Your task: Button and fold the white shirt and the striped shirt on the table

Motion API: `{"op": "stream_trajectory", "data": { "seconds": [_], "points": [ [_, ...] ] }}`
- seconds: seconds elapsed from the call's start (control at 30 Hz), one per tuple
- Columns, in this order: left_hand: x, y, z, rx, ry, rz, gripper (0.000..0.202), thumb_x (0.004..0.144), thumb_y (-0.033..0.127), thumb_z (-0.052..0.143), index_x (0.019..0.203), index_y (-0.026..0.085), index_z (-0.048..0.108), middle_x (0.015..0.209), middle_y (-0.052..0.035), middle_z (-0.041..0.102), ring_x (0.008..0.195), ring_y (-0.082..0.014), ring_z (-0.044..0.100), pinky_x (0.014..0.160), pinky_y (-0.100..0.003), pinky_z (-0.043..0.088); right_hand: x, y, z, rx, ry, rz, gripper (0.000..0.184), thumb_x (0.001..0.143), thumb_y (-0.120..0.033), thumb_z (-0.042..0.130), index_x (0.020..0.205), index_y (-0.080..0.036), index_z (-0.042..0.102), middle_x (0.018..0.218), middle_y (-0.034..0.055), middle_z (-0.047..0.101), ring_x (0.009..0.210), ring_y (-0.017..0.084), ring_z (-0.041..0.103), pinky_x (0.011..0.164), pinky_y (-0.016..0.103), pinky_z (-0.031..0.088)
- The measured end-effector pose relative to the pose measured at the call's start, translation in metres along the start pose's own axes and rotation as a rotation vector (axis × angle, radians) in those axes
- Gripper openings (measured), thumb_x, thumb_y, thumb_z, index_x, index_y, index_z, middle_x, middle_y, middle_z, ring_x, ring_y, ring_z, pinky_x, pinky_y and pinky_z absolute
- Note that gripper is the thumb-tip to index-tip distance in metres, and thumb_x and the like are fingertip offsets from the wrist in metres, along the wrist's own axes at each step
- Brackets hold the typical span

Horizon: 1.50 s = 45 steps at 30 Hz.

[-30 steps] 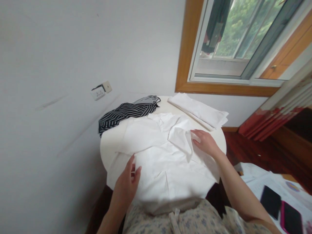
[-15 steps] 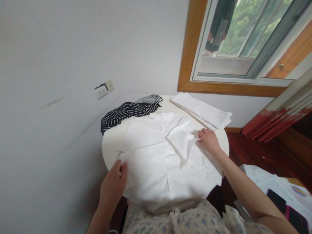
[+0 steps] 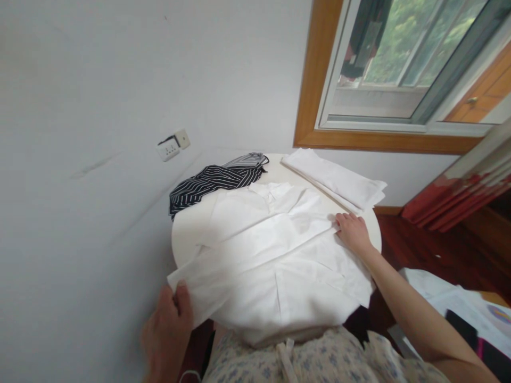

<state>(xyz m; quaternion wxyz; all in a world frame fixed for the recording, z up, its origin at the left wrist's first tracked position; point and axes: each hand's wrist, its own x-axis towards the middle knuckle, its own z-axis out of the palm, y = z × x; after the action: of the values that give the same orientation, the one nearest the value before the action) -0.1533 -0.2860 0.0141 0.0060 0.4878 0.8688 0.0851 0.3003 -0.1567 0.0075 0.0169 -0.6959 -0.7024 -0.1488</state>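
The white shirt (image 3: 319, 292) lay across the round table (image 3: 184, 231); the left hand (image 3: 170, 324) pinched its sleeve (image 3: 207, 284) past the left edge, the right hand's (image 3: 354, 234) curled fingers touched cloth, grip unclear. Uneven pulling might have skewed it

Home, by all looks; lived-in room. Plain white wall (image 3: 120, 80), scuffed, ordinary socket (image 3: 170, 150) set in it. Window (image 3: 441, 88) in wood trim (image 3: 383, 140), garments (image 3: 363, 48) hanging beyond it, greenery (image 3: 393, 37) farther out; orange wooden door (image 3: 491, 88) with knob (image 3: 472, 100) showing at far right. Cream-and-red curtain (image 3: 447, 186) hanging near window, above dark reddish floor (image 3: 393, 239). Small round table (image 3: 187, 234) close by wall, clothes (image 3: 259, 255) spread on top, white and striped, everyday sort. Papers (image 3: 443, 300) lying loose off to right, beyond table.
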Motion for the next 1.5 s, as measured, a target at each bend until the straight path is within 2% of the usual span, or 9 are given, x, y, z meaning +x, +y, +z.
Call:
{"op": "stream_trajectory", "data": {
  "seconds": [0.13,0.33,0.6,0.73,0.87,1.0,1.17,1.3,1.5],
  "points": [
    [-0.009,-0.007,0.001,-0.020,-0.081,0.001,0.036,0.095,0.047,0.026,0.083,0.021,0.048,0.065,-0.0055,0.063,0.058,-0.0218,0.060,0.053,-0.027,0.033,0.001,0.001,0.001,0.082,-0.001,-0.033,0.027,0.075,-0.011,0.053,0.102,-0.017,0.057,0.101,0.0106,0.060,0.097,0.025,0.052,0.078,0.033,0.032],
    [-0.018,-0.028,-0.005,-0.202,-0.235,0.011,0.037,0.088,0.048,0.033,0.077,0.023,0.057,0.072,-0.0054,0.068,0.069,-0.0255,0.065,0.060,-0.032,0.044,0.005,0.003,0.001,0.161,0.073,-0.242,0.054,0.073,-0.010,0.054,0.126,-0.021,0.056,0.116,0.0118,0.056,0.103,0.027,0.050,0.090,0.038,0.035],
    [0.005,-0.023,-0.002,-0.348,-0.208,-0.052,0.050,0.083,0.060,0.039,0.107,0.020,0.059,0.077,-0.0055,0.069,0.072,-0.0256,0.067,0.065,-0.034,0.048,0.004,0.004,0.017,0.229,0.041,-0.322,0.066,0.067,0.000,0.047,0.131,-0.014,0.054,0.127,0.0149,0.053,0.109,0.025,0.053,0.095,0.036,0.043],
    [0.019,-0.020,0.001,-0.390,-0.165,-0.030,0.060,0.078,0.060,0.049,0.120,0.019,0.050,0.092,-0.0085,0.070,0.081,-0.0261,0.068,0.072,-0.035,0.050,0.009,0.019,0.006,0.308,-0.096,-0.412,0.063,0.067,-0.006,0.053,0.130,-0.015,0.056,0.132,0.0145,0.054,0.114,0.027,0.053,0.100,0.042,0.041],
    [0.021,-0.019,-0.001,-0.348,-0.192,0.048,0.043,0.082,0.055,0.048,0.109,0.024,0.060,0.101,-0.0063,0.071,0.090,-0.0253,0.067,0.075,-0.033,0.049,0.042,0.037,-0.022,0.498,-0.287,-0.502,0.033,0.083,-0.027,0.053,0.112,-0.024,0.069,0.118,0.0050,0.067,0.107,0.023,0.061,0.098,0.037,0.044],
    [0.019,-0.014,-0.006,-0.241,-0.217,0.085,0.039,0.085,0.056,0.045,0.100,0.026,0.066,0.098,-0.0056,0.072,0.085,-0.0256,0.067,0.071,-0.032,0.047,0.103,0.023,-0.035,0.500,-0.124,-0.360,0.032,0.090,-0.032,0.047,0.111,-0.022,0.070,0.113,0.0044,0.070,0.099,0.020,0.063,0.090,0.031,0.047],
    [0.016,-0.004,-0.006,-0.137,-0.159,0.188,0.040,0.088,0.057,0.041,0.089,0.025,0.064,0.092,-0.0051,0.071,0.085,-0.0237,0.066,0.068,-0.029,0.043,0.162,-0.024,-0.017,0.219,-0.031,-0.261,0.032,0.093,-0.025,0.044,0.113,-0.017,0.069,0.120,0.0117,0.063,0.106,0.023,0.055,0.089,0.033,0.041],
    [0.013,-0.005,-0.002,-0.110,-0.139,0.253,0.035,0.092,0.051,0.038,0.085,0.023,0.058,0.085,-0.0034,0.070,0.078,-0.0206,0.066,0.063,-0.026,0.040,0.171,-0.044,0.002,0.101,0.025,-0.260,0.033,0.095,-0.031,0.042,0.104,-0.016,0.071,0.121,0.0142,0.058,0.109,0.025,0.046,0.088,0.034,0.036],
    [0.013,-0.020,0.004,-0.082,-0.164,0.179,0.035,0.091,0.054,0.038,0.091,0.024,0.057,0.076,-0.0022,0.070,0.068,-0.0207,0.066,0.059,-0.025,0.037,0.169,-0.040,0.019,0.049,0.098,-0.238,0.046,0.097,-0.041,0.036,0.095,-0.013,0.073,0.110,0.0161,0.058,0.109,0.028,0.041,0.090,0.038,0.029]
  ]
}}
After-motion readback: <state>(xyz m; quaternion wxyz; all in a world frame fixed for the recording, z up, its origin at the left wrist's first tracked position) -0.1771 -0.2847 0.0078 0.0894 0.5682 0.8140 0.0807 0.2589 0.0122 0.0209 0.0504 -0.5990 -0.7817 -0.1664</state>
